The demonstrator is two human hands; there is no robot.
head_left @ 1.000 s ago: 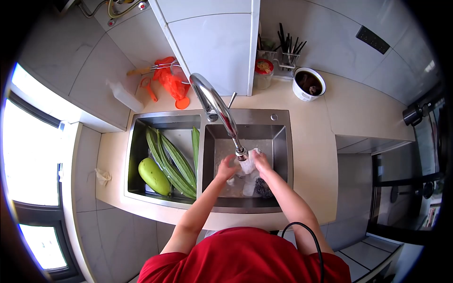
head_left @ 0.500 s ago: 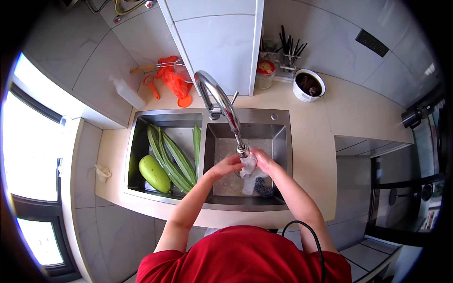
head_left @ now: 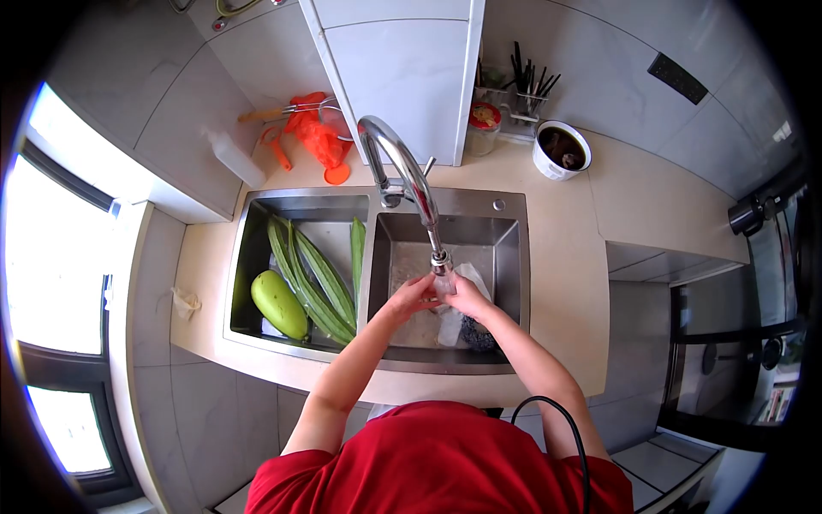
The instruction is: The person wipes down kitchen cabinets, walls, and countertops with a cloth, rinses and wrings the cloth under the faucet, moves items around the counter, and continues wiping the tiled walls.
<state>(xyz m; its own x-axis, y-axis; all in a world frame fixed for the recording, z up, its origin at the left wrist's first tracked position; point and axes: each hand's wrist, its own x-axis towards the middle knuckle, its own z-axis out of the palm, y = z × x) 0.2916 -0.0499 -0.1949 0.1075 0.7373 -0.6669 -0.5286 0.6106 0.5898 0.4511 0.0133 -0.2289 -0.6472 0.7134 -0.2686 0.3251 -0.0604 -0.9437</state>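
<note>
Both hands are under the chrome faucet [head_left: 402, 154] in the right basin [head_left: 509, 257]. My left hand [head_left: 413, 295] is on the left of the spout, fingers curved and slightly apart, near the water. My right hand [head_left: 467, 300] has its fingers bent across a whitish, wet, thin sheet [head_left: 471, 276], which shows behind and below it; whether it is cloth or plastic I cannot tell. A dark mesh-like scrubber [head_left: 477, 336] lies in the basin beneath my right wrist. The fingertips are partly hidden by water and spout.
The left basin [head_left: 330, 230] holds long ridged green gourds [head_left: 324, 278] and a rounded pale-green gourd [head_left: 279, 306]. On the counter behind stand a white pot of dark liquid [head_left: 561, 160], a red-lidded jar [head_left: 484, 128], an orange bag [head_left: 317, 133] and a white bottle [head_left: 235, 161].
My hands have drawn closer together under the spout. The whitish sheet, earlier bunched between them, now shows more behind my right hand. The view has shifted slightly.
</note>
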